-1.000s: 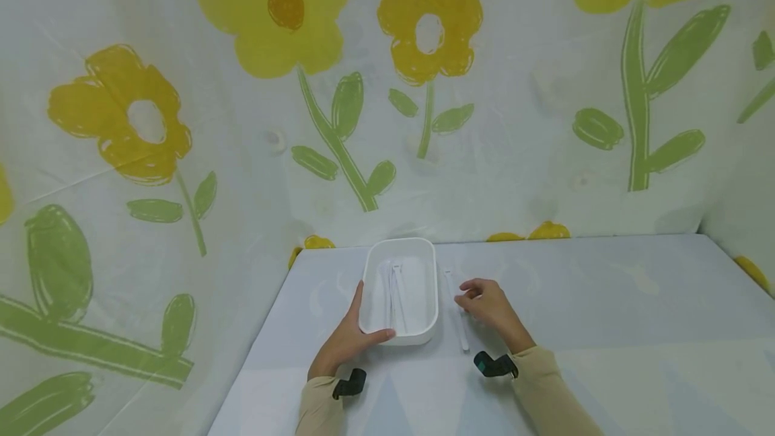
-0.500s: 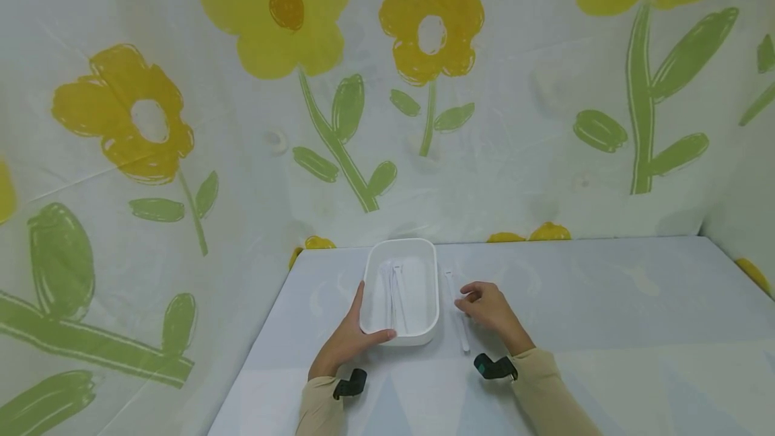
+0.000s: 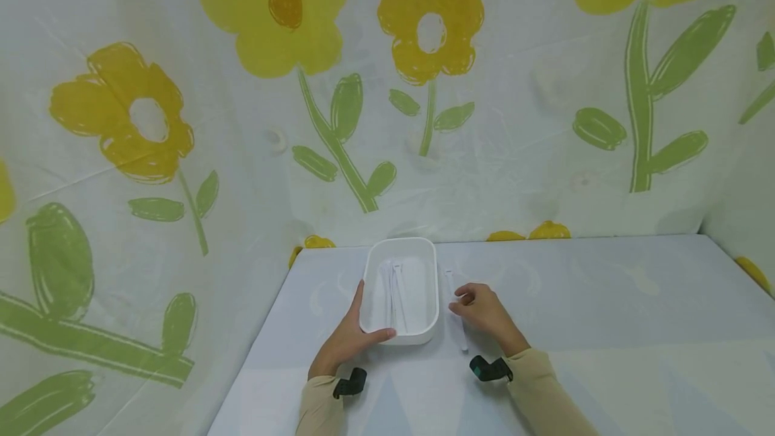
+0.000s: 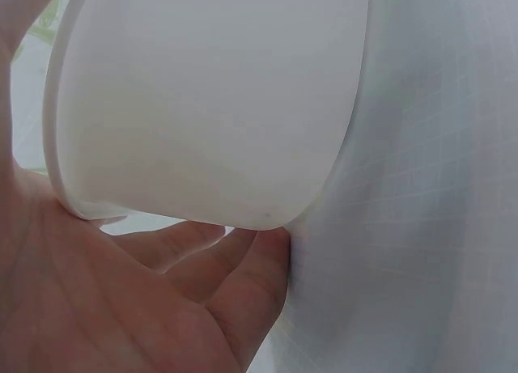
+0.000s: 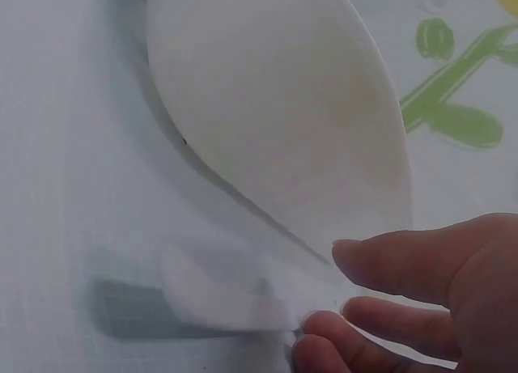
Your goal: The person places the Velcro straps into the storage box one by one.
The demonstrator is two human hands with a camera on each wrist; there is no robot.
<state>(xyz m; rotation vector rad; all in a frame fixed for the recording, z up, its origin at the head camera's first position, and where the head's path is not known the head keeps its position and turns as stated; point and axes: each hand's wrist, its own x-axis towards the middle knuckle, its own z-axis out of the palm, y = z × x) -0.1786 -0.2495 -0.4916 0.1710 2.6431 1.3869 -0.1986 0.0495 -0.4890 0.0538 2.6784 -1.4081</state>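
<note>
My left hand (image 3: 351, 338) holds a white rounded rectangular tub (image 3: 418, 339), its thumb over the near rim and its fingers along the left side. In the left wrist view those fingertips reach the bottom edge of the tub's wall. Inside the tub lie several slim white sticks (image 3: 399, 298). Another long white stick (image 3: 463, 342), with a small squarish far end, lies on the table right of the tub. Over its middle is my right hand (image 3: 487, 315), thumb (image 5: 380, 264) and fingers (image 5: 332, 341) apart. In the right wrist view the fingertips are right at the stick's edge.
A pale cloth (image 3: 593, 301) with faint blue shapes covers the table. Behind it hangs a white curtain (image 3: 514, 120) printed with yellow flowers and green leaves. Dark wrist cameras sit at the left cuff (image 3: 350, 383) and right cuff (image 3: 492, 369).
My right hand has shifted slightly left and now overlaps more of the stick beside the tub. The left hand, the tub and the stick keep their places.
</note>
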